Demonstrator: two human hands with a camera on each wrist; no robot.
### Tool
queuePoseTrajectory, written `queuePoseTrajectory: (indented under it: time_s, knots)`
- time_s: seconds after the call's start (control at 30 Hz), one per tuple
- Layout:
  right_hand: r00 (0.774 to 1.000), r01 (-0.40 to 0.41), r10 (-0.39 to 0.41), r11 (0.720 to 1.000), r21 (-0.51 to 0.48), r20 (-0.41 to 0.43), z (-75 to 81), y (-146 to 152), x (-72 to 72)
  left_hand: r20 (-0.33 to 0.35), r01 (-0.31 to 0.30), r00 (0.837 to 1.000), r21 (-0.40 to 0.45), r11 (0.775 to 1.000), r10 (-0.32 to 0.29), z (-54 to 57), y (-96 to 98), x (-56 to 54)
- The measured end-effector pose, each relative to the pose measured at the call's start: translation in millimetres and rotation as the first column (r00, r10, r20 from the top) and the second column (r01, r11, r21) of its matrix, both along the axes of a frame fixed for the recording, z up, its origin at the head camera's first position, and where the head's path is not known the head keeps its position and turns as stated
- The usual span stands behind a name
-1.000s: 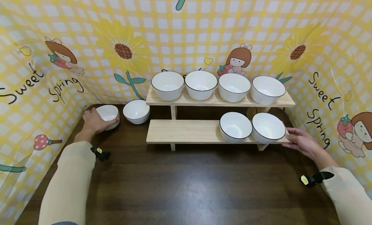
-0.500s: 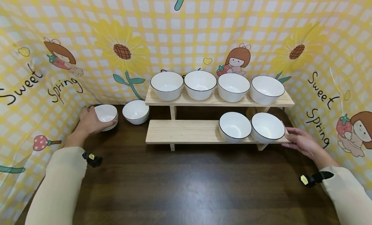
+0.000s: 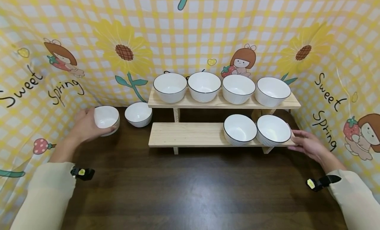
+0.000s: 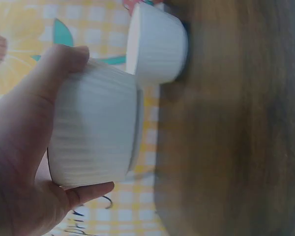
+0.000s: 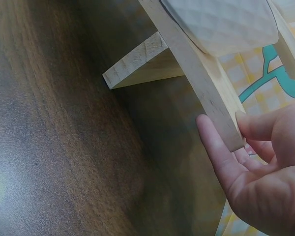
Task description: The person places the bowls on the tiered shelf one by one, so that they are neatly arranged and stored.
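Observation:
At the far left my left hand (image 3: 87, 126) grips a white ribbed bowl (image 4: 96, 125), its thumb on one side and fingers round the other. In the left wrist view a strip of cloth shows between this bowl's base and the dark table (image 3: 190, 190). A second white bowl (image 3: 139, 114) stands upright on the table just to its right. My right hand (image 3: 308, 145) pinches the right end of the lower board (image 5: 214, 105) of a wooden two-tier shelf, thumb above and a finger along the front edge. Two dark-rimmed bowls, one (image 3: 240, 129) beside another (image 3: 273, 130), sit on that board.
On the upper board (image 3: 225, 105) several white bowls (image 3: 170, 88) stand in a row. Bare wood (image 3: 187, 134) shows on the left part of the lower tier. A yellow checked cloth (image 3: 190, 32) hangs behind and at both sides.
My left hand has shifted slightly left with the bowl, its forearm swinging outward and down in the view. The right hand and the shelf have stayed put.

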State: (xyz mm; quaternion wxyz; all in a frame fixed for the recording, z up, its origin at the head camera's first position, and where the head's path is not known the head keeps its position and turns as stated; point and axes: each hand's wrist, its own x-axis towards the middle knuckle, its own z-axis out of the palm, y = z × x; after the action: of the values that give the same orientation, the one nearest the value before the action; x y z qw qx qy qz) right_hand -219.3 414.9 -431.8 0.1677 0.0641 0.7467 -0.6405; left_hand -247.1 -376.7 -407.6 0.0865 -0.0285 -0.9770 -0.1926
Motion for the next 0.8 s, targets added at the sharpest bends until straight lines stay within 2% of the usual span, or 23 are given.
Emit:
queuePoseTrajectory:
  time_s: [0.43,0.6,0.8]
  knots:
    - [1.0,-0.001,0.0,0.998,-0.062,-0.006,-2.1,1.7,1.3,0.017,0.109,0.994,-0.026,0.994,-0.109,32.0,26.7,21.8]
    - [1.0,-0.003,0.003,0.997,-0.071,-0.005,-1.2,2.3,0.1,0.071,0.142,0.988,-0.017,0.99,-0.14,41.6,35.9,29.1]
    - [1.0,0.002,-0.002,0.998,-0.059,0.003,-0.9,2.5,0.4,0.092,0.155,0.984,-0.024,0.988,-0.152,50.4,54.0,39.4]
